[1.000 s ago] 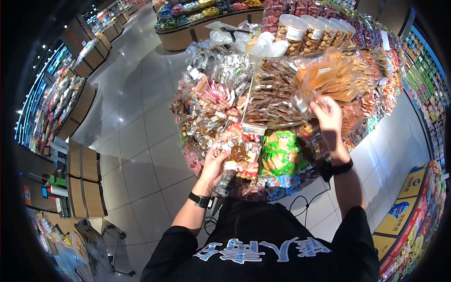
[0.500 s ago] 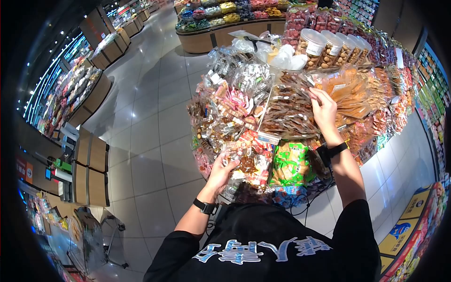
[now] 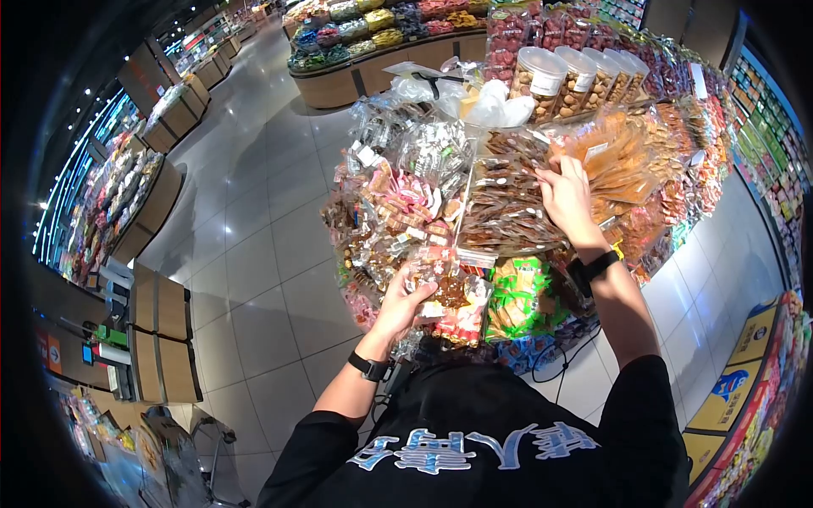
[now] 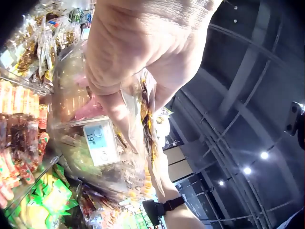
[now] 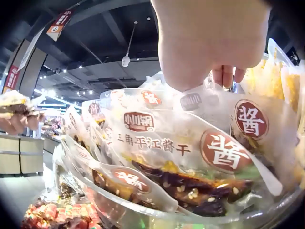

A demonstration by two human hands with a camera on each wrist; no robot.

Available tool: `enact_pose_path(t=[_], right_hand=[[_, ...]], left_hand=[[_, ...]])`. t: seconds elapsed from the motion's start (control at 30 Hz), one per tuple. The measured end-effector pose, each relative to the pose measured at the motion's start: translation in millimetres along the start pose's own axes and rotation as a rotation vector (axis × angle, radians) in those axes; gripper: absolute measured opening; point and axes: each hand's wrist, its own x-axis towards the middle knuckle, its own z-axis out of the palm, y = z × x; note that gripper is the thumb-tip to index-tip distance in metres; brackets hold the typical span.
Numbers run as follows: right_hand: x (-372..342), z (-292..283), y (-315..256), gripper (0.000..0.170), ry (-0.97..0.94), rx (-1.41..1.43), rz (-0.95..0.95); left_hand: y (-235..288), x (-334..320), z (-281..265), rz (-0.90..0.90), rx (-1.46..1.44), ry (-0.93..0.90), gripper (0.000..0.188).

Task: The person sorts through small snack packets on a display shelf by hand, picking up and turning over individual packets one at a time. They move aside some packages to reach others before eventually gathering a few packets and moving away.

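Observation:
My left hand (image 3: 396, 306) pinches clear packets of brown snack (image 4: 147, 126) upright between thumb and fingers, above the near-left part of the display. In the right wrist view this hand shows at the far left, with the packets raised. My right hand (image 3: 569, 199) reaches over a bin of dried tofu packets (image 3: 508, 199), its fingers bent down among them. These packets (image 5: 157, 143) are clear and white, with round red labels and dark, sesame-dotted pieces inside. The right fingertips are hidden behind them, and I cannot tell whether they grip one.
Orange-brown packets (image 3: 631, 161) lie right of the tofu bin. Plastic tubs of round snacks (image 3: 542, 80) stand behind, beside white plastic bags (image 3: 500, 106). Green packets (image 3: 517, 296) fill a nearer bin. A price tag (image 4: 98, 143) stands by the left hand. Tiled floor (image 3: 262, 254) runs along the left.
My right hand has moved left, from the edge of the orange-brown packets onto the tofu packets; the clear packet earlier at its fingers no longer shows there. The left hand keeps hold of its packets.

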Motion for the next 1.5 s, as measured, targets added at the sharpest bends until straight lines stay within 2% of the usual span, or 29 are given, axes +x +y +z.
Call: enact_pose_path(t=[0.13, 0.17, 0.2, 0.27, 0.3, 0.4, 0.43, 0.47, 0.53, 0.6, 0.67, 0.7, 0.8, 0.9, 0.93, 0.97, 1.0, 1.07, 1.13, 1.27, 1.33, 1.37, 1.5], right_hand=[[6.1, 16.6, 1.6, 0.024, -0.088, -0.105, -0.049], [6.9, 15.9, 2.3, 0.029, -0.190, -0.131, -0.017], [6.6, 17.5, 3.0, 0.030, -0.206, -0.168, -0.023], [4.1, 21.4, 4.9, 0.032, -0.238, -0.241, -0.034], [8.4, 10.3, 2.7, 0.041, -0.349, -0.238, -0.026], [5.0, -4.9, 2.5, 0.051, -0.274, 0.123, -0.017], [5.0, -30.9, -22.8, 0.056, -0.178, 0.196, -0.023], [0.6, -46.7, -39.2, 0.053, -0.100, 0.323, -0.004], [-12.9, -66.5, -63.8, 0.057, -0.102, 0.404, -0.051], [-29.9, -72.6, -97.6, 0.065, -0.454, 0.770, 0.291], [-52.6, -66.1, -104.8, 0.073, -0.643, 0.839, 0.300], [-61.4, -59.0, -103.1, 0.075, -0.621, 0.904, 0.264], [-68.4, -54.8, -83.8, 0.051, -0.656, 1.000, 0.320], [-60.9, -64.8, -58.5, 0.036, -0.617, 1.095, 0.417], [-50.5, -75.5, -54.0, 0.031, -0.535, 1.163, 0.632], [-51.5, -52.8, -31.5, 0.023, -0.210, 1.141, 0.493], [-39.2, -61.5, -20.0, 0.017, -0.076, 0.916, 0.425], [-14.6, -67.1, -9.4, 0.013, 0.059, 0.727, 0.529], [-6.2, -52.5, -4.6, 0.012, 0.113, 0.656, 0.495], [-15.8, -11.9, 6.8, 0.009, 0.099, 0.316, 0.126], [-23.2, 4.3, 6.6, 0.008, 0.052, 0.191, 0.066], [-24.5, 9.3, 8.5, 0.010, 0.036, 0.189, 0.099], [-10.2, -2.2, 2.4, 0.015, -0.060, -0.038, 0.049]], left_hand=[[-4.2, 21.9, 2.6, 0.172, 0.096, -0.063, 0.043], [-4.8, 26.9, 2.9, 0.213, 0.132, -0.070, 0.043], [-4.7, 29.8, 4.5, 0.251, 0.165, -0.075, 0.043], [-2.1, 36.1, 7.2, 0.249, 0.150, -0.094, 0.047], [4.5, 34.3, 13.8, 0.246, 0.127, -0.109, 0.049], [10.4, 36.1, 17.2, 0.257, 0.129, -0.114, 0.054], [9.5, 38.3, 16.9, 0.261, 0.138, -0.107, 0.056], [10.0, 37.7, 19.7, 0.282, 0.130, -0.107, 0.056], [16.2, 34.1, 31.6, 0.320, 0.115, -0.105, 0.057], [18.7, 29.3, 44.9, 0.314, 0.125, -0.118, 0.053], [14.8, 31.2, 54.1, 0.311, 0.137, -0.150, 0.050], [13.7, 29.9, 59.9, 0.353, 0.193, -0.125, 0.046], [2.2, 31.1, 63.8, 0.296, -0.031, -0.071, 0.041], [-7.7, 34.0, 45.6, 0.299, 0.011, -0.072, 0.040], [-8.3, 35.4, 40.9, 0.295, 0.002, -0.083, 0.040], [-9.2, 36.5, 38.1, 0.312, 0.029, -0.055, 0.039], [-6.7, 35.5, 37.7, 0.283, -0.001, -0.066, 0.038], [-1.4, 30.3, 37.8, 0.223, -0.060, -0.085, 0.035], [-7.8, 36.4, 31.6, 0.248, -0.023, -0.062, 0.033], [-2.5, 34.5, 32.5, 0.250, -0.021, -0.034, 0.033], [-4.1, 36.5, 28.0, 0.257, -0.022, -0.029, 0.036], [-3.5, 36.3, 27.4, 0.263, -0.019, -0.025, 0.037], [-4.1, 39.5, 23.4, 0.272, 0.005, -0.042, 0.039]])
